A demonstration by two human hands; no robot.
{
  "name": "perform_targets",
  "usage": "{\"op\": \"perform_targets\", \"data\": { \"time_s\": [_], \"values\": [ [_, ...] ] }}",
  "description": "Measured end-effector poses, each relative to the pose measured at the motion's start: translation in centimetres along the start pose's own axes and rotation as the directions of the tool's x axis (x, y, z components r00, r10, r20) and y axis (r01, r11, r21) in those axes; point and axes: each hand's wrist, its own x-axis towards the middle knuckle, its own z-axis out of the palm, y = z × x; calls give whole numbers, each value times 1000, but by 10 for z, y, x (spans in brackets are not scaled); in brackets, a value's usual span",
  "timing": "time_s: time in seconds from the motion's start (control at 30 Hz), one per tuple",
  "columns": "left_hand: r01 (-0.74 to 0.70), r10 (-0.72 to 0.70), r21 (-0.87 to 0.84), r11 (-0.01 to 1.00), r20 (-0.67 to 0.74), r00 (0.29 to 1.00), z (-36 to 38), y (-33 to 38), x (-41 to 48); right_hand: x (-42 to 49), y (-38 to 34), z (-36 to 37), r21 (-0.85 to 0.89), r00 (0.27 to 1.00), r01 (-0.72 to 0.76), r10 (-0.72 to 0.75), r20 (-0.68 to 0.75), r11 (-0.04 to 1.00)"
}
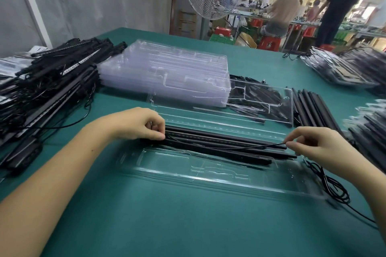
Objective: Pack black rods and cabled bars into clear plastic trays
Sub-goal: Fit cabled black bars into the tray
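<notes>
Our left hand [144,125] pinches the left end of the long black cabled bars [219,148] lying in the clear plastic tray [208,176]. Our right hand [313,144] pinches their thin black cable [250,146] taut between its fingers [292,142]. Tugging harder, we judge, could unseat them.

Left hand [144,125] and right hand [313,144] pinch a thin cable [250,146] over rods [219,153] in a clear tray [208,179].

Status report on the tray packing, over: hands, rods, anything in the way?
Left grip holds the rods at their left end, in the tray. Right grip pinches the cable, taut over them. Loose coil trails past the tray's right end.
</notes>
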Motion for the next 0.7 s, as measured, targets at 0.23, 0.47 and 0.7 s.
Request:
{"op": "perform_targets", "data": {
  "time_s": [0.23, 0.47, 0.7],
  "values": [
    [38, -38, -2, 999, -47, 998, 6, -4, 3, -1, 1, -2, 24, 1000, 4, -4, 19, 1000],
    [49, -46, 69, 996, -42, 998, 7, 1, 7, -1, 1, 0, -16, 999, -1, 2, 36, 1000],
    [56, -53, 48, 997, -76, 996, 6, 4, 5, -1, 2, 1, -32, 998, -29, 31, 51, 999]
  ]
}}
